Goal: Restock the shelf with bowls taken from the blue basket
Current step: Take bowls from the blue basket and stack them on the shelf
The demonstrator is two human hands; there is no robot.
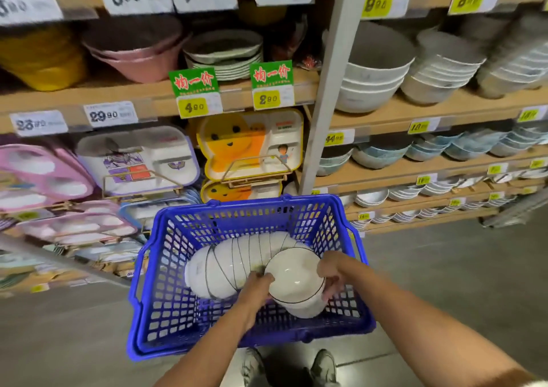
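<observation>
Left hand (258,283) and right hand (329,271) grip the end bowl (295,286). Beyond the grip, nested bowls (228,260) lie sideways in the blue basket (252,206).

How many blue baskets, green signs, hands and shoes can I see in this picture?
Blue basket: 1
Green signs: 2
Hands (left hand, right hand) on the front white bowl: 2
Shoes: 2
Total: 7

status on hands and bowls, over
Both gripping end bowl: left hand, right hand. Rest of stack lies on its side in basket. Nothing above blocking the lift.
</observation>
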